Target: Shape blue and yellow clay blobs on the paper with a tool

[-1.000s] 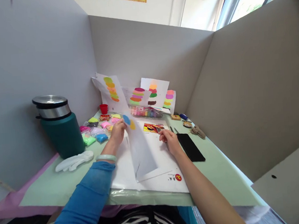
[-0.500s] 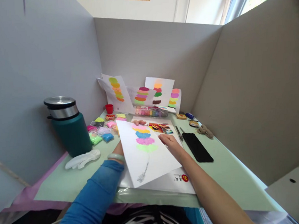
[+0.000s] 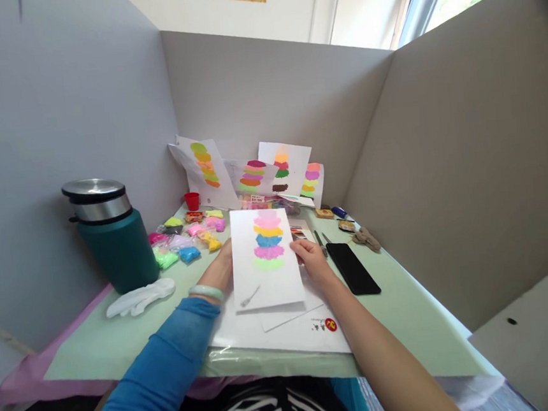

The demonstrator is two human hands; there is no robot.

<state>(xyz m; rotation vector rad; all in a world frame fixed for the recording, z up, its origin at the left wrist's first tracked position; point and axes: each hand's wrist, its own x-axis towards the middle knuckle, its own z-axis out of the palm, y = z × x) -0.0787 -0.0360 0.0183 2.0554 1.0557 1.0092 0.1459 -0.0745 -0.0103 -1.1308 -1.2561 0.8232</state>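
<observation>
Between my two hands a white paper sheet [image 3: 268, 289] is tilted up toward me, painted with pink, yellow, blue, purple and pale green bands. A small grey sketch sits near its lower left corner. My left hand [image 3: 224, 264] grips the left edge; its fingers are partly hidden behind the paper. At the right edge, my right hand [image 3: 310, 255] pinches the sheet between thumb and fingers. Underneath lie another white sheet [image 3: 291, 319] and a larger white pad [image 3: 247, 336] with a red round logo.
A green flask [image 3: 117, 251] and white gloves [image 3: 140, 297] stand left, near small packets of coloured clay [image 3: 189, 254] and a red cup [image 3: 192, 202]. To the right are a black phone [image 3: 354, 269] and a brown cloth [image 3: 367, 240]. Painted sheets [image 3: 284, 160] lean against the back partition.
The painted sheet has turned upright and squarer to me. My left hand has moved from its top edge to its left edge. A sheet beneath now shows. The view has shifted slightly right.
</observation>
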